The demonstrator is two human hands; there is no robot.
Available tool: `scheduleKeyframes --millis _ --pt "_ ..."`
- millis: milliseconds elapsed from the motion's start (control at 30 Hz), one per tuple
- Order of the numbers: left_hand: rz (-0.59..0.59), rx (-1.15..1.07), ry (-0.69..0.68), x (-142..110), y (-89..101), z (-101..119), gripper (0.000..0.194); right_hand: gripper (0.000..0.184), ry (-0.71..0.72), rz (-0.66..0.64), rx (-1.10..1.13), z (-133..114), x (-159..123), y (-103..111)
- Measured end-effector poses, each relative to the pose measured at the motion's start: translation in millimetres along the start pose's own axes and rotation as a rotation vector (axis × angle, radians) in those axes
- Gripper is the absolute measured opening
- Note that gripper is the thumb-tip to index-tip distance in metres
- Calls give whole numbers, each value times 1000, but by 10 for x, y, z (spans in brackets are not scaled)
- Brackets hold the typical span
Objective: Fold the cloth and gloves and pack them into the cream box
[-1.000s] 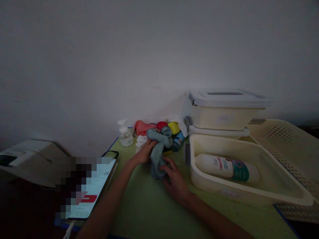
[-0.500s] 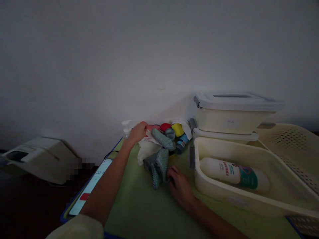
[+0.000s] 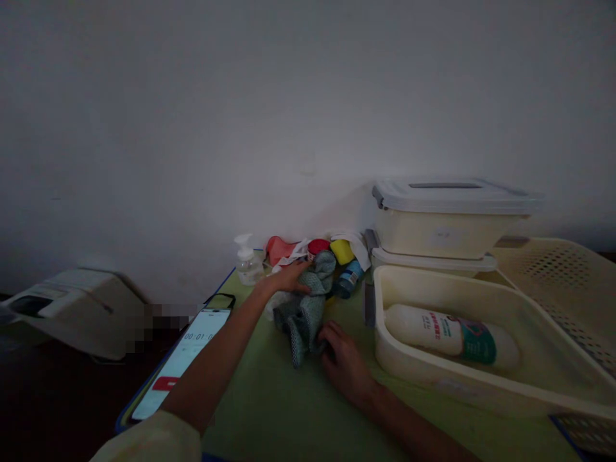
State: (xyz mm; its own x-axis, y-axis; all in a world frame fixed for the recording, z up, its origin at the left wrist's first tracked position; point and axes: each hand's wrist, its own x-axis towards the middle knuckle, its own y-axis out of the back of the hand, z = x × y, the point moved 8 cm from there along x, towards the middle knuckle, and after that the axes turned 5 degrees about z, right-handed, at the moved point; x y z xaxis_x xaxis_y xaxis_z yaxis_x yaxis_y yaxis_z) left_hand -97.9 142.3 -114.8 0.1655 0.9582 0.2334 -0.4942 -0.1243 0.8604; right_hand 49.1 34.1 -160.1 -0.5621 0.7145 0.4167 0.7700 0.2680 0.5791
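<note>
A crumpled grey mesh-patterned cloth (image 3: 301,317) lies in front of a small pile. My left hand (image 3: 289,277) rests on its upper part, fingers stretched out and thumb apart. At the cloth's lower right edge, my right hand (image 3: 344,359) has its fingers curled closed on a bit of the fabric. Behind the left hand are a pink-red item (image 3: 279,249), white fabric (image 3: 294,252) and a red object (image 3: 318,246). A yellow object (image 3: 341,251) and a blue bottle (image 3: 350,279) sit to the right of the cloth.
A clear pump bottle (image 3: 249,266) stands left of the pile. A phone (image 3: 192,353) showing a timer lies at the table's left edge. On the right, a cream bin (image 3: 462,385) holds a white bottle (image 3: 433,330); lidded boxes (image 3: 447,231) and a perforated basket (image 3: 568,269) are behind.
My left hand has let go of the pink-red item and moved right and down onto the grey cloth. The cloth's upper part has shifted. My right hand stays at the cloth's edge.
</note>
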Motion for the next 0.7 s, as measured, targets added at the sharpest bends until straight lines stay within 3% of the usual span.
scheduleKeyframes --millis 67,133,367,467,600,700 --pt "-2 48 19 2 -66 -55 34 31 -1 -6 0 0 -6 -8" --pt "44 89 35 67 26 -64 22 32 -6 -12 -3 6 -13 -15" --pt "504 177 178 294 959 77 15 30 -32 -35 -20 25 -18 -30" --pt "674 208 251 243 1195 82 16 31 -40 -39 -26 18 -13 -31" --pt "739 235 309 156 1218 -15 14 30 -46 -39 -34 9 -14 -24" --pt "661 248 316 117 1085 -141 9 28 -46 -38 -45 7 -19 -17"
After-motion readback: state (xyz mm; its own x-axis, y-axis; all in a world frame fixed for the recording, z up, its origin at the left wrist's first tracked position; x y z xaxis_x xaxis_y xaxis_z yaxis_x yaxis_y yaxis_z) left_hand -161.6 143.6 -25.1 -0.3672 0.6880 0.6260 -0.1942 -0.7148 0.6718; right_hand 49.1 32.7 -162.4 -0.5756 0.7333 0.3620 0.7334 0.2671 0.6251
